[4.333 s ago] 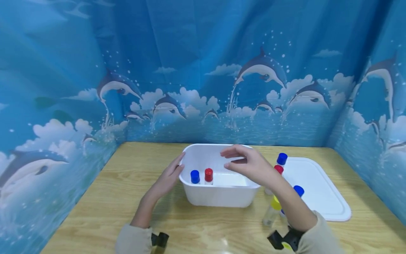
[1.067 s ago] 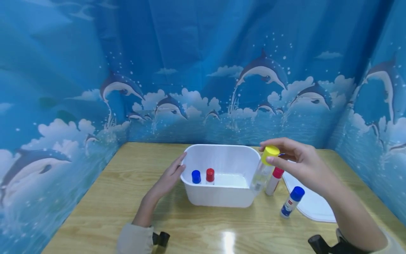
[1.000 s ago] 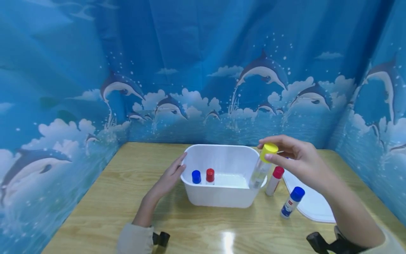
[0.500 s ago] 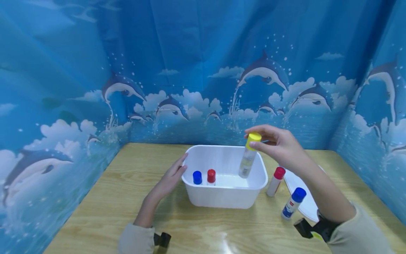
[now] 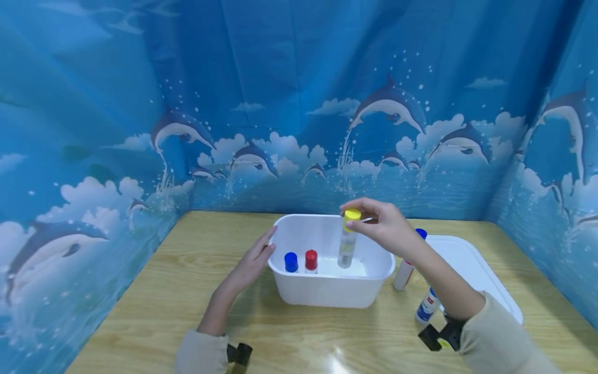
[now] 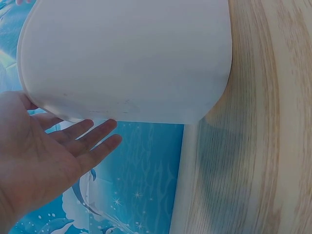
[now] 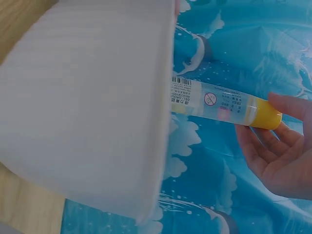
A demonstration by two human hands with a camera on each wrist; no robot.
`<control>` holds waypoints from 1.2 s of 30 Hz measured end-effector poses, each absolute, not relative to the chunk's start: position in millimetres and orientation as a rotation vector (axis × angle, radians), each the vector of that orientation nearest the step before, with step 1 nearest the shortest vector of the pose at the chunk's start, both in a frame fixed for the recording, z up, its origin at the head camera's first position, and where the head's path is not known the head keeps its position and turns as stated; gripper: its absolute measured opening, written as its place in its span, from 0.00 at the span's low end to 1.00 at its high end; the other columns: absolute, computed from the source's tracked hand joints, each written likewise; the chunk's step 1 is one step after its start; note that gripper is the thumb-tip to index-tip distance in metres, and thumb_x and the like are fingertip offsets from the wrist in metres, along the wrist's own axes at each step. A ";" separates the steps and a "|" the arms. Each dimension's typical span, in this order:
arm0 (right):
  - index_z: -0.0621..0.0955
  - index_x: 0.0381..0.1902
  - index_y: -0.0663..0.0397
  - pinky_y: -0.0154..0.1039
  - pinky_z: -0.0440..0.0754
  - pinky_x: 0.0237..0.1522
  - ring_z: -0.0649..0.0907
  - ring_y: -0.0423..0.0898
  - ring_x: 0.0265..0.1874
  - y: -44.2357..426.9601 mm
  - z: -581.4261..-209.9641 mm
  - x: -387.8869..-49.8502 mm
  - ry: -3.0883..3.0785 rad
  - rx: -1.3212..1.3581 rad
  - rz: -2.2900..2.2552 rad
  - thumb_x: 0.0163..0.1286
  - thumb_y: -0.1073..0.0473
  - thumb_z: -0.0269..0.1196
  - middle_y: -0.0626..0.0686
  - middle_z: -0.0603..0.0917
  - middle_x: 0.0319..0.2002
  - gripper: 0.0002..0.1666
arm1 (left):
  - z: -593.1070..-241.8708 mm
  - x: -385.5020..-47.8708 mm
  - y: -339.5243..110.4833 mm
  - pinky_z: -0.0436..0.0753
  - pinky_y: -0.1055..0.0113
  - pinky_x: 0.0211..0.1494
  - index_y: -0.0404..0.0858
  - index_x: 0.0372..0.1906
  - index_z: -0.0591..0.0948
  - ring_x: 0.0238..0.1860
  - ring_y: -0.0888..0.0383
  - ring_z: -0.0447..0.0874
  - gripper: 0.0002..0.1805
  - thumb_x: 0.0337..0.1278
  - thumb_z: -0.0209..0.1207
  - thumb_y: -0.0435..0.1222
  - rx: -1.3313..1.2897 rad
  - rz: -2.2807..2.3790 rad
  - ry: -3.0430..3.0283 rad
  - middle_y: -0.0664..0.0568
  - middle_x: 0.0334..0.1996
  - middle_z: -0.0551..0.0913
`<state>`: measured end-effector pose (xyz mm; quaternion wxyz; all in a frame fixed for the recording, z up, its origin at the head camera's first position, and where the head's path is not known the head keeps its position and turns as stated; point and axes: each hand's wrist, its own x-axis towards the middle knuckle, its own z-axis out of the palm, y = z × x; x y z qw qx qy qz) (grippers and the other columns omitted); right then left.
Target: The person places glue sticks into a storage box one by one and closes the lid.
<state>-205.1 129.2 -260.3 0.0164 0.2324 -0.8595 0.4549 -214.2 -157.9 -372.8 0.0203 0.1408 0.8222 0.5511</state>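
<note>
The right hand (image 5: 380, 224) pinches the yellow cap of a clear tube (image 5: 347, 249), which hangs nearly upright inside the white bin (image 5: 327, 292). In the right wrist view, thumb and fingertips of the right hand (image 7: 282, 146) hold that cap, and the bin wall (image 7: 87, 97) hides the tube's (image 7: 214, 102) lower end. A blue-capped stick (image 5: 291, 262) and a red-capped stick (image 5: 311, 261) stand in the bin's left half. The left hand (image 5: 252, 259) rests on the bin's left rim; in the left wrist view the left hand's (image 6: 53, 151) fingers lie fairly straight against the bin (image 6: 131, 58).
Right of the bin stand a white stick (image 5: 403, 275) partly behind the right arm, a blue-and-white stick (image 5: 427, 307) and another blue cap (image 5: 421, 234). A white lid (image 5: 472, 270) lies at the right. A dolphin-print curtain (image 5: 289, 104) borders the wooden table (image 5: 187, 280).
The right hand has carried the yellow-capped tube from right of the bin leftward over its rim, then down inside. The left hand has stayed at the left rim.
</note>
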 end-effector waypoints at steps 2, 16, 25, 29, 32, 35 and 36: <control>0.78 0.51 0.54 0.43 0.80 0.44 0.79 0.50 0.44 126.4 -267.0 -207.5 -2.676 0.742 1.410 0.65 0.59 0.61 0.54 0.79 0.48 0.17 | -378.1 -217.4 -159.3 0.61 0.49 0.63 0.43 0.71 0.53 0.66 0.44 0.55 0.27 0.72 0.40 0.42 0.451 1.724 2.547 0.44 0.69 0.53; 0.80 0.49 0.55 0.41 0.79 0.45 0.79 0.49 0.43 113.3 -301.2 -216.8 -2.741 0.766 1.403 0.63 0.61 0.63 0.52 0.80 0.46 0.16 | -381.4 -220.0 -160.3 0.61 0.50 0.63 0.40 0.71 0.53 0.65 0.43 0.55 0.27 0.72 0.40 0.41 0.497 1.740 2.550 0.42 0.69 0.53; 0.80 0.47 0.60 0.40 0.80 0.43 0.80 0.48 0.40 109.4 -319.5 -223.2 -2.761 0.744 1.454 0.61 0.65 0.63 0.52 0.81 0.44 0.15 | -379.9 -219.0 -159.5 0.60 0.49 0.64 0.36 0.71 0.53 0.65 0.41 0.55 0.27 0.72 0.40 0.37 0.533 1.773 2.537 0.39 0.68 0.52; 0.81 0.46 0.61 0.41 0.80 0.43 0.80 0.49 0.40 109.5 -325.4 -224.8 -2.778 0.745 1.426 0.60 0.66 0.63 0.52 0.81 0.42 0.14 | -379.8 -218.8 -159.9 0.61 0.49 0.63 0.37 0.71 0.53 0.64 0.41 0.56 0.27 0.72 0.40 0.38 0.526 1.752 2.555 0.39 0.68 0.54; 0.81 0.44 0.60 0.41 0.80 0.44 0.80 0.49 0.40 109.0 -328.3 -225.4 -2.812 0.714 1.409 0.59 0.66 0.64 0.51 0.82 0.41 0.14 | -379.6 -218.5 -159.9 0.60 0.49 0.64 0.37 0.71 0.53 0.65 0.41 0.56 0.27 0.72 0.40 0.39 0.531 1.744 2.565 0.39 0.68 0.54; 0.82 0.43 0.59 0.42 0.79 0.45 0.80 0.49 0.40 108.4 -330.6 -226.2 -2.849 0.687 1.404 0.58 0.67 0.65 0.50 0.82 0.41 0.14 | -379.9 -218.8 -159.8 0.60 0.49 0.64 0.37 0.71 0.54 0.65 0.41 0.56 0.27 0.72 0.41 0.39 0.541 1.747 2.568 0.39 0.68 0.54; 0.82 0.43 0.59 0.42 0.79 0.45 0.79 0.48 0.40 108.1 -331.3 -226.6 -2.861 0.677 1.405 0.57 0.67 0.65 0.50 0.82 0.40 0.14 | -380.2 -218.9 -159.9 0.60 0.49 0.64 0.37 0.71 0.53 0.65 0.41 0.56 0.27 0.72 0.41 0.39 0.545 1.749 2.566 0.39 0.68 0.54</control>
